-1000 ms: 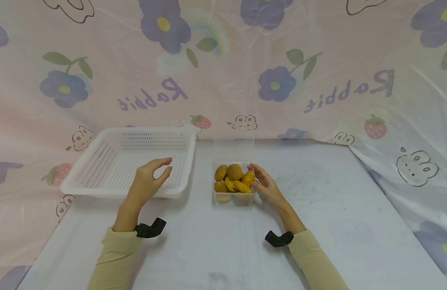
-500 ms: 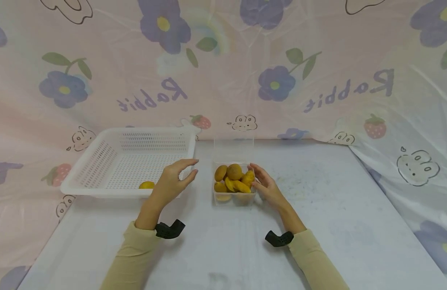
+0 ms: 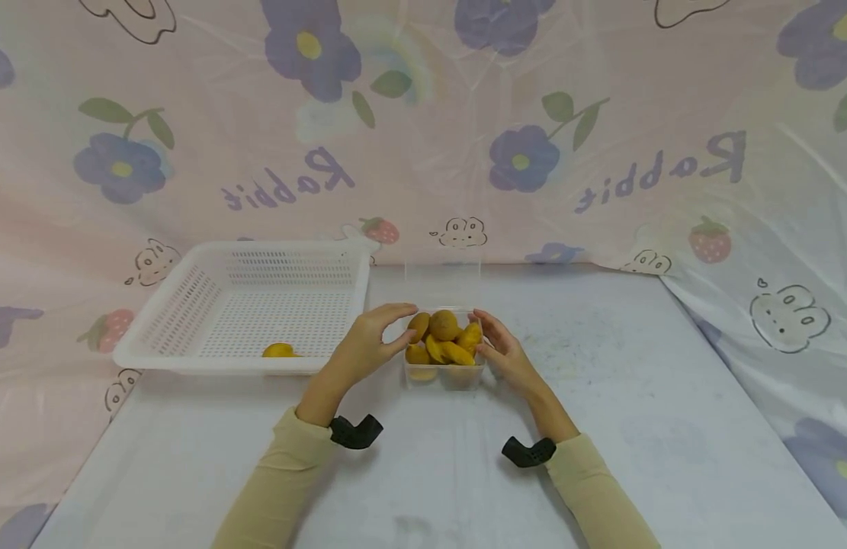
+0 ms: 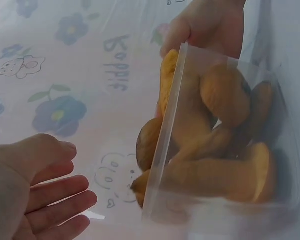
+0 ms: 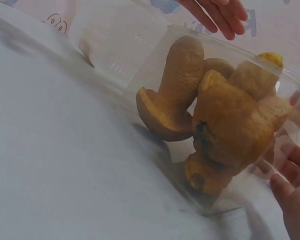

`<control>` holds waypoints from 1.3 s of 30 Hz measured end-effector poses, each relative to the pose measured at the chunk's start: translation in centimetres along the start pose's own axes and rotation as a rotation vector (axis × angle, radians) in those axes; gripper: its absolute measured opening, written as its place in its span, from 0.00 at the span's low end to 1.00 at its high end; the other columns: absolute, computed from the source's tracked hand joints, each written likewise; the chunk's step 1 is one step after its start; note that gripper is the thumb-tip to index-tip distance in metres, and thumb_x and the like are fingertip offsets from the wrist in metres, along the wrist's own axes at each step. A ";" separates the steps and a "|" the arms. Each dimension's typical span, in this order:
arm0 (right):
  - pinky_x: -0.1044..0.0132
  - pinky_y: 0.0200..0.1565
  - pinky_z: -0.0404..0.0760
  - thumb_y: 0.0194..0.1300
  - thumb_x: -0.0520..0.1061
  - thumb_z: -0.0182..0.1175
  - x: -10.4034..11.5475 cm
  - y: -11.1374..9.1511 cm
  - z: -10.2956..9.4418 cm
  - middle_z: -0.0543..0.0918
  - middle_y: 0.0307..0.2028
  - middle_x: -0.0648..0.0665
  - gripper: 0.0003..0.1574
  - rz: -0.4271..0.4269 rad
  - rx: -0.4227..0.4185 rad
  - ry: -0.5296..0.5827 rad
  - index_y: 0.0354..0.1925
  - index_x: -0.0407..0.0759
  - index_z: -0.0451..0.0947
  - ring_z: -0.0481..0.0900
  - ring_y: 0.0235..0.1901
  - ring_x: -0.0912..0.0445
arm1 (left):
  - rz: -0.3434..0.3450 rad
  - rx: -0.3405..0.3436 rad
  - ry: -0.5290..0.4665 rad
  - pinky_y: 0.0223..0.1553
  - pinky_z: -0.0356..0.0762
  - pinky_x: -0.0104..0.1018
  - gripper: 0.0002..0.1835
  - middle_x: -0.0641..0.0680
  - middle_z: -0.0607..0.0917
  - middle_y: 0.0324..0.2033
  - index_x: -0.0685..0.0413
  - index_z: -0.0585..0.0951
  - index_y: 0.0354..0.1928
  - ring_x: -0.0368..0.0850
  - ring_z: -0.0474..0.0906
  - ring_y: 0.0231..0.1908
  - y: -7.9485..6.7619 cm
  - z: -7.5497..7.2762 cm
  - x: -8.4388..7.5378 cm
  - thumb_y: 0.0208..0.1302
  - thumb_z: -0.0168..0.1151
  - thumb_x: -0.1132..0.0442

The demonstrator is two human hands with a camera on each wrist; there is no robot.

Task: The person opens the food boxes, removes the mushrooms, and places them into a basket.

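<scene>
A clear plastic box (image 3: 461, 377) filled with several yellow-brown mushrooms (image 3: 444, 325) stands in the middle of the table. Thick stems and rounded caps show through its wall in both wrist views. My left hand (image 3: 368, 347) is at the box's left rim, thumb and fingers apart with nothing between them; its fingertips overlap the leftmost mushroom in the head view. Against the right wall rests my right hand (image 3: 507, 356), its fingers loosely bent, index finger near the back corner and thumb nearer the front. A yellow piece (image 3: 279, 350) lies in the white basket, partly hidden by its front rim.
The white perforated basket (image 3: 190, 366) stands left of the box. The box's clear lid (image 3: 442, 282) stands up behind it. A printed cloth (image 3: 423, 152) hangs at the back of the white-covered table (image 3: 601, 427). Each wrist wears a black mount (image 3: 357, 432).
My left hand has moved right from over the basket to the box's left rim, uncovering the yellow piece in the basket. The right hand has stayed at the box.
</scene>
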State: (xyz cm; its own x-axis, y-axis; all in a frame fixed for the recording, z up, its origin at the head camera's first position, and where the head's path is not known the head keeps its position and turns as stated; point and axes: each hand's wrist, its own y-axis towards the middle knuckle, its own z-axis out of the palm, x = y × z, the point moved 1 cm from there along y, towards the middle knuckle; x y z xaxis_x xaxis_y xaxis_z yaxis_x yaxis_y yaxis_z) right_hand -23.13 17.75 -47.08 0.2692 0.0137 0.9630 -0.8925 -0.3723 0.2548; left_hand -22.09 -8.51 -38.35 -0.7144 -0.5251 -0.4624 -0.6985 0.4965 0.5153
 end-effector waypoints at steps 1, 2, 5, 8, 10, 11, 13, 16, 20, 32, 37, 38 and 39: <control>0.32 0.73 0.43 0.72 0.37 0.49 0.0 0.0 0.0 0.53 0.73 0.26 0.37 0.003 -0.003 -0.002 0.73 0.31 0.47 0.55 0.74 0.52 | 0.000 0.008 0.001 0.59 0.80 0.44 0.20 0.61 0.84 0.53 0.64 0.79 0.55 0.55 0.81 0.56 0.2 0.2 -0.1 0.61 0.65 0.66; 0.33 0.73 0.43 0.72 0.37 0.49 0.0 -0.1 0.0 0.53 0.73 0.26 0.37 0.007 -0.004 -0.001 0.73 0.32 0.47 0.55 0.73 0.54 | -0.002 0.015 -0.003 0.60 0.79 0.45 0.20 0.61 0.84 0.54 0.64 0.79 0.55 0.55 0.80 0.56 0.4 0.4 -0.1 0.61 0.65 0.65; 0.33 0.73 0.42 0.72 0.37 0.49 0.1 0.0 0.0 0.52 0.73 0.27 0.37 0.012 -0.003 0.001 0.73 0.32 0.47 0.53 0.75 0.49 | -0.015 0.035 -0.021 0.60 0.79 0.44 0.20 0.61 0.84 0.54 0.64 0.79 0.55 0.55 0.80 0.57 0.9 1.1 -0.2 0.61 0.65 0.65; 0.33 0.73 0.42 0.73 0.38 0.49 0.1 0.0 0.0 0.52 0.73 0.26 0.37 0.012 0.000 0.005 0.73 0.32 0.47 0.47 0.74 0.38 | -0.045 0.059 -0.047 0.60 0.79 0.44 0.20 0.62 0.83 0.54 0.65 0.79 0.55 0.55 0.80 0.57 1.3 1.8 -0.2 0.61 0.65 0.65; 0.33 0.73 0.42 0.73 0.38 0.49 0.1 0.0 0.0 0.52 0.73 0.27 0.37 0.018 0.002 0.008 0.73 0.32 0.47 0.45 0.74 0.35 | -0.070 0.075 -0.065 0.60 0.79 0.44 0.20 0.62 0.83 0.55 0.65 0.78 0.55 0.56 0.79 0.58 1.5 2.2 -0.1 0.61 0.65 0.66; 0.34 0.73 0.42 0.73 0.38 0.49 0.1 0.0 0.0 0.52 0.73 0.27 0.37 0.024 0.002 0.011 0.73 0.33 0.47 0.45 0.74 0.35 | -0.082 0.085 -0.073 0.60 0.79 0.44 0.21 0.62 0.82 0.55 0.66 0.78 0.55 0.56 0.79 0.58 1.6 2.4 -0.1 0.61 0.65 0.66; 0.35 0.74 0.43 0.73 0.38 0.49 0.0 0.0 0.0 0.52 0.74 0.28 0.37 0.032 0.004 0.013 0.73 0.33 0.47 0.45 0.74 0.35 | -0.102 0.107 -0.082 0.61 0.79 0.44 0.22 0.62 0.82 0.56 0.65 0.78 0.56 0.56 0.78 0.59 1.8 2.7 -0.1 0.61 0.66 0.65; 0.35 0.73 0.44 0.73 0.39 0.49 0.0 -0.1 -0.1 0.52 0.74 0.28 0.38 0.032 0.005 0.015 0.74 0.34 0.46 0.45 0.75 0.37 | -0.118 0.132 -0.080 0.61 0.79 0.43 0.22 0.61 0.81 0.57 0.64 0.77 0.57 0.55 0.78 0.59 2.1 3.2 -0.1 0.61 0.66 0.64; 0.33 0.73 0.42 0.73 0.39 0.49 0.1 -0.1 -0.1 0.51 0.74 0.27 0.38 0.018 0.008 0.007 0.73 0.33 0.46 0.45 0.75 0.35 | -0.129 0.143 -0.053 0.62 0.78 0.42 0.23 0.61 0.81 0.57 0.63 0.78 0.57 0.54 0.78 0.60 2.5 3.7 0.0 0.60 0.67 0.63; 0.32 0.73 0.42 0.73 0.38 0.48 -0.2 0.0 -0.1 0.51 0.73 0.26 0.37 0.012 0.010 -0.003 0.73 0.32 0.46 0.45 0.74 0.33 | -0.131 0.137 0.020 0.61 0.78 0.43 0.26 0.60 0.82 0.57 0.62 0.78 0.57 0.54 0.79 0.58 2.8 4.4 -0.3 0.58 0.69 0.60; 0.32 0.72 0.41 0.73 0.37 0.47 -0.2 0.1 -0.1 0.51 0.73 0.26 0.36 0.014 0.008 -0.004 0.73 0.32 0.46 0.45 0.74 0.33 | -0.152 0.122 0.026 0.62 0.78 0.43 0.27 0.60 0.82 0.57 0.62 0.77 0.58 0.54 0.79 0.59 2.7 4.7 -0.2 0.58 0.69 0.58; 0.31 0.72 0.42 0.73 0.37 0.47 -0.2 0.1 -0.1 0.51 0.73 0.25 0.36 0.013 0.009 -0.004 0.73 0.32 0.46 0.45 0.74 0.33 | -0.160 0.117 0.026 0.62 0.78 0.43 0.27 0.60 0.82 0.58 0.62 0.77 0.58 0.55 0.79 0.59 2.7 4.8 -0.1 0.58 0.69 0.57; 0.31 0.72 0.41 0.73 0.37 0.47 -0.2 0.2 -0.1 0.51 0.73 0.25 0.36 0.012 0.010 -0.001 0.73 0.31 0.46 0.45 0.74 0.33 | -0.166 0.112 0.025 0.62 0.78 0.43 0.27 0.60 0.82 0.58 0.62 0.77 0.58 0.55 0.79 0.59 2.6 4.8 -0.1 0.58 0.69 0.57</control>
State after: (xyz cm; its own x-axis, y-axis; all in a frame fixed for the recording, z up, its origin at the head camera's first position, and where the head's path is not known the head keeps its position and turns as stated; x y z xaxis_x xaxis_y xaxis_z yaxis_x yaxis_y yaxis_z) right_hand -23.34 17.75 -47.19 0.2587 0.0083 0.9659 -0.8920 -0.3816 0.2422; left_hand -24.06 -3.81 -40.44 -0.5888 -0.6225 -0.5156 -0.8078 0.4750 0.3489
